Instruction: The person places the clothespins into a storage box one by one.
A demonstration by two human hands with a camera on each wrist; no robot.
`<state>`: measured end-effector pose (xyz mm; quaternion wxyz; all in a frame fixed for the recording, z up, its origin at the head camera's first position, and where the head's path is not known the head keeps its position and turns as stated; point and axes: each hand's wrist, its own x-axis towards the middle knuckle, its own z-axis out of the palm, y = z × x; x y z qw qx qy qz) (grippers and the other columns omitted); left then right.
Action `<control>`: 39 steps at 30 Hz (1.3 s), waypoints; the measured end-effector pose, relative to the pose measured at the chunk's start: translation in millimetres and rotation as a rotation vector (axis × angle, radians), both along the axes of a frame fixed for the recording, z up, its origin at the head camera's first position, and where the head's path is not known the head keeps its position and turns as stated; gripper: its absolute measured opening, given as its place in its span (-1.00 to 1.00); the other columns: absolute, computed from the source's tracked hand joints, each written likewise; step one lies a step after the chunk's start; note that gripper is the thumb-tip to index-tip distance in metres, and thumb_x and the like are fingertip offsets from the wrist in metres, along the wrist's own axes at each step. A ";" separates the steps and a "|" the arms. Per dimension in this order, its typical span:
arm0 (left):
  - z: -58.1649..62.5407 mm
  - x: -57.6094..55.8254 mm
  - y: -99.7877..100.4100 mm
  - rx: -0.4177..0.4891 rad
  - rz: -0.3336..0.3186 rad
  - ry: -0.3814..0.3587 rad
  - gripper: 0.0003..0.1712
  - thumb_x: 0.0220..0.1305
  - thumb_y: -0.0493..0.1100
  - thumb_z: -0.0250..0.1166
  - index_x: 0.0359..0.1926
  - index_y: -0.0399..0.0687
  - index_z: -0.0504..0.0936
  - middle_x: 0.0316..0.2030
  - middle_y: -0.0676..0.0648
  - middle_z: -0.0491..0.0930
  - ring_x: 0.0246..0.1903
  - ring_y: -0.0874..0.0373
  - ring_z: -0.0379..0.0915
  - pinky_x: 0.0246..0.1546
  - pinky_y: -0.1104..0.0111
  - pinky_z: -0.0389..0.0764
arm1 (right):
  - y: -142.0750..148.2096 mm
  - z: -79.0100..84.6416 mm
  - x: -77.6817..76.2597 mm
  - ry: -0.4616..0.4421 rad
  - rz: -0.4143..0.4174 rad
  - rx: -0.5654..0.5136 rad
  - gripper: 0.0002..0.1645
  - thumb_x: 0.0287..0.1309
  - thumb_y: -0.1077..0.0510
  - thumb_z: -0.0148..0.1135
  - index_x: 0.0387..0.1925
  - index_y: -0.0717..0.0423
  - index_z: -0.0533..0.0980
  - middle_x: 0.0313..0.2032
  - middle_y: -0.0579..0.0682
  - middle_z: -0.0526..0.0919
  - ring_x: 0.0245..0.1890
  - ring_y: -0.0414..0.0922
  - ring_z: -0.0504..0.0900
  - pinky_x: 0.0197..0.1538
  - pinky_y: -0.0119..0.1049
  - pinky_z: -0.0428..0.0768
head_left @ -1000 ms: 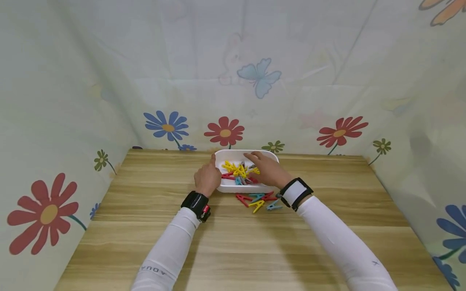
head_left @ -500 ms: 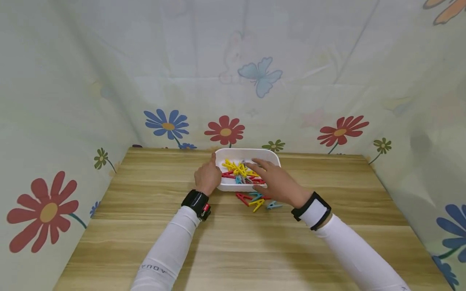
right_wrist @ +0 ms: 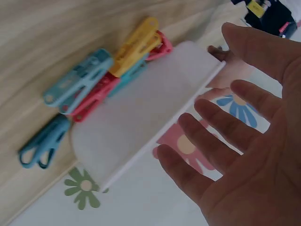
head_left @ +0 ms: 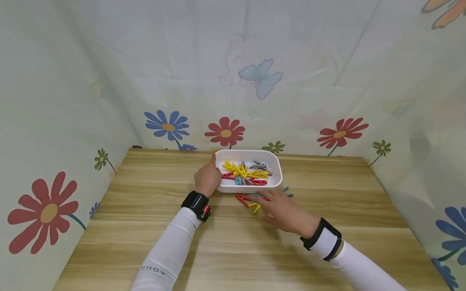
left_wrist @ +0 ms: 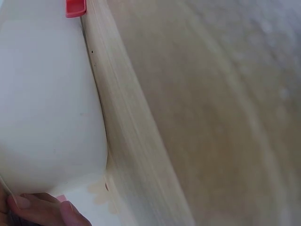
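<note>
A white tray full of yellow, red and grey clothes pegs sits at the far middle of the wooden table. My left hand grips the tray's left rim; in the left wrist view its fingertips touch the tray wall. My right hand is open, fingers spread, just above the loose pegs in front of the tray: a red peg, a yellow peg and a teal peg. In the right wrist view the spread fingers hover near a yellow peg and a blue peg.
Flower-printed cloth hangs close behind the tray and along both sides of the table. Bare wood runs from the loose pegs to the near edge.
My right hand has drawn back out of the tray toward me and now hovers over the loose pegs on the table. The grey pegs in the tray are now uncovered. The left hand has stayed.
</note>
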<state>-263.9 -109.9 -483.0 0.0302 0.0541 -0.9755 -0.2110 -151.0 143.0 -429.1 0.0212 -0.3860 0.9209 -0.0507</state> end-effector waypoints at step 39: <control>-5.1 -2.3 1.8 0.014 0.022 -0.025 -0.26 0.42 -0.04 0.09 0.54 0.06 0.08 -0.68 -0.07 0.39 -0.70 0.01 0.40 -0.67 0.32 0.30 | 21.6 -40.6 -0.2 0.022 0.012 -0.054 -0.77 0.10 0.33 0.32 -0.21 0.03 0.53 -0.33 -0.10 0.58 -0.43 -0.20 0.54 -0.39 -0.30 0.51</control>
